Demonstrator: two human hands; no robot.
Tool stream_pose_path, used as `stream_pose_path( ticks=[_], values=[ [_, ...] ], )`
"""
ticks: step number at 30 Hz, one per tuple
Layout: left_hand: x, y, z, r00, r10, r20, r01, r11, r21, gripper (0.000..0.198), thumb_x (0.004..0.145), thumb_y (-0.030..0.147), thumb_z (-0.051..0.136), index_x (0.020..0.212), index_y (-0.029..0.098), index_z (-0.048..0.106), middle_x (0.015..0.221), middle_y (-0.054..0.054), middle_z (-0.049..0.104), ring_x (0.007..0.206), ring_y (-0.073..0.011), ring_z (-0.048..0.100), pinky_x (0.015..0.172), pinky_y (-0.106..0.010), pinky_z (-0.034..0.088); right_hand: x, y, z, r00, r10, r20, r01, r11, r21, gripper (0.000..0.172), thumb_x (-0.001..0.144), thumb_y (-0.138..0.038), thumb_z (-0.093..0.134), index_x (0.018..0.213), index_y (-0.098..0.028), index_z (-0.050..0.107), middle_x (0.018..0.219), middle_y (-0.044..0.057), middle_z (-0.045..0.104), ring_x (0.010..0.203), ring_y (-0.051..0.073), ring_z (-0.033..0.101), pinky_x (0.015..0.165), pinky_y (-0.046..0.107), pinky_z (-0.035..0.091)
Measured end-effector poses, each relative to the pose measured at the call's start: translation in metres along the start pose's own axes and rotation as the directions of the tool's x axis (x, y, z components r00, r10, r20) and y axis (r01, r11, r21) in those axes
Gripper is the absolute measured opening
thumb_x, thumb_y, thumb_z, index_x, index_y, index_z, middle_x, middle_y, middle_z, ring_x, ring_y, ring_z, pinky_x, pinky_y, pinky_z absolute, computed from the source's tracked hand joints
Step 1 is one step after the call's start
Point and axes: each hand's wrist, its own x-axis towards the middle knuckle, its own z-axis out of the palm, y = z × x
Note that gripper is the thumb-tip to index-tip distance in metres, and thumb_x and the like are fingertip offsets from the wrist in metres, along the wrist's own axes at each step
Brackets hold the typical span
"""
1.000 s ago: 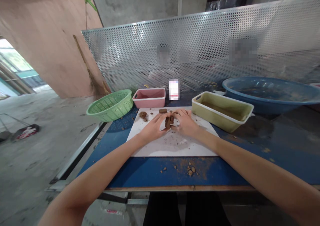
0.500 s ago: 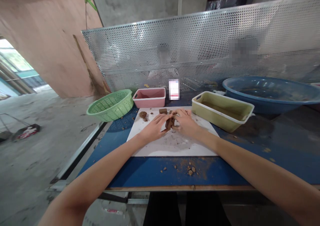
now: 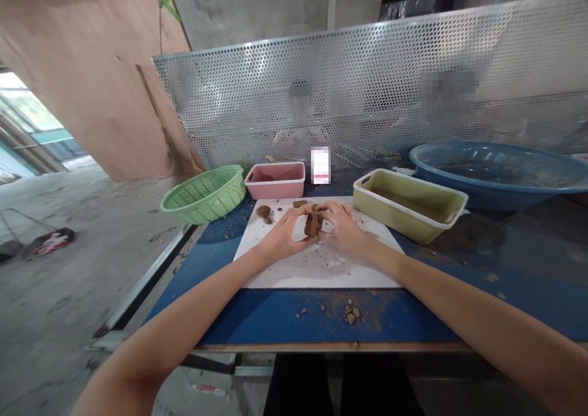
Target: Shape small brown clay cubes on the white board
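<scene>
Both my hands meet over a white board (image 3: 316,269) on the blue table. Between them is a brown clay lump (image 3: 313,224), held just above the board. My left hand (image 3: 285,234) curls round its left side with the fingers bent. My right hand (image 3: 340,227) grips its right side with pinched fingers. A small brown clay piece (image 3: 263,211) and crumbs lie on the board's far left corner, and another small clay block (image 3: 300,204) lies at its far edge.
A green basket (image 3: 205,193) and a pink tub (image 3: 275,180) stand behind the board at left. A yellow-green tub (image 3: 408,204) with muddy water and a big blue basin (image 3: 496,172) are at right. A perforated metal screen (image 3: 367,91) closes the back. Clay crumbs (image 3: 349,312) lie near the table's front edge.
The clay lump has been turned and squeezed slightly between my fingers; my left hand's fingers have curled more around it. The hands stay in the same spot.
</scene>
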Motion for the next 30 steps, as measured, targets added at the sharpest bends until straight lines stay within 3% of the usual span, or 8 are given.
stream_pose_path(
  ticks=[5, 12, 16, 21, 24, 28, 30],
  values=[
    [0.0, -0.0012, 0.0046, 0.996, -0.031, -0.086, 0.019, 0.991, -0.132, 0.08, 0.087, 0.044, 0.087, 0.153, 0.023, 0.048, 0.147, -0.017, 0.065, 0.135, -0.0324, 0.067, 0.117, -0.056, 0.054, 0.0002, -0.0001, -0.0003, 0.999, 0.03, -0.018, -0.028, 0.996, 0.088, 0.03, 0.09, -0.027, 0.077, 0.12, -0.028, 0.074, 0.136, 0.011, 0.066, 0.129, 0.033, 0.061, 0.11, 0.056, 0.045],
    [0.0014, 0.0014, 0.0064, 0.987, -0.067, -0.149, 0.028, 0.968, -0.248, 0.066, 0.081, 0.049, 0.091, 0.134, 0.02, 0.063, 0.151, -0.019, 0.063, 0.133, -0.0315, 0.069, 0.114, -0.054, 0.057, 0.0015, -0.0028, -0.0009, 0.998, 0.061, -0.025, -0.057, 0.989, 0.134, 0.03, 0.091, -0.034, 0.079, 0.12, -0.03, 0.073, 0.134, 0.01, 0.068, 0.127, 0.033, 0.062, 0.111, 0.057, 0.044],
    [0.001, 0.0018, 0.0052, 0.984, -0.084, -0.158, 0.048, 0.974, -0.22, 0.073, 0.08, 0.051, 0.092, 0.14, 0.022, 0.062, 0.143, -0.018, 0.069, 0.133, -0.0335, 0.068, 0.114, -0.06, 0.055, 0.0016, 0.0003, 0.0001, 0.999, 0.039, -0.012, -0.037, 0.993, 0.109, 0.029, 0.093, -0.038, 0.078, 0.12, -0.03, 0.074, 0.133, 0.01, 0.068, 0.126, 0.034, 0.062, 0.11, 0.057, 0.046],
    [0.0001, 0.0007, 0.0048, 0.984, -0.049, -0.169, 0.025, 0.99, -0.14, 0.066, 0.081, 0.05, 0.092, 0.135, 0.022, 0.066, 0.142, -0.017, 0.07, 0.134, -0.0336, 0.068, 0.115, -0.06, 0.054, 0.0012, 0.0046, 0.002, 1.0, -0.001, 0.021, -0.001, 0.997, 0.077, 0.038, 0.089, -0.035, 0.08, 0.126, -0.028, 0.071, 0.135, 0.011, 0.065, 0.129, 0.034, 0.058, 0.11, 0.055, 0.046],
    [0.0006, 0.0014, 0.0043, 0.984, -0.044, -0.172, 0.022, 0.991, -0.13, 0.07, 0.081, 0.047, 0.092, 0.14, 0.023, 0.062, 0.141, -0.016, 0.07, 0.132, -0.0326, 0.069, 0.114, -0.058, 0.055, 0.0002, 0.0021, 0.0009, 1.0, 0.0, 0.025, -0.002, 0.997, 0.082, 0.052, 0.087, -0.033, 0.079, 0.137, -0.029, 0.065, 0.137, 0.012, 0.063, 0.13, 0.035, 0.056, 0.11, 0.056, 0.044],
    [0.0022, 0.0024, 0.0023, 0.984, -0.063, -0.166, 0.049, 0.995, -0.084, 0.077, 0.082, 0.045, 0.092, 0.147, 0.023, 0.056, 0.138, -0.016, 0.072, 0.126, -0.032, 0.071, 0.111, -0.055, 0.056, -0.0022, -0.0028, -0.0022, 0.998, 0.056, -0.003, -0.056, 0.997, 0.054, 0.088, 0.086, -0.027, 0.072, 0.165, -0.032, 0.034, 0.147, 0.015, 0.054, 0.138, 0.04, 0.049, 0.111, 0.059, 0.041],
    [0.0026, 0.0016, 0.0013, 0.986, -0.061, -0.156, 0.058, 0.998, -0.022, 0.077, 0.083, 0.043, 0.091, 0.148, 0.024, 0.054, 0.138, -0.015, 0.072, 0.127, -0.032, 0.07, 0.111, -0.055, 0.056, -0.0028, -0.0037, -0.0046, 0.998, 0.062, -0.022, -0.061, 0.998, 0.031, 0.095, 0.084, -0.02, 0.065, 0.169, -0.033, 0.025, 0.15, 0.016, 0.05, 0.141, 0.041, 0.046, 0.112, 0.061, 0.039]
  ],
)
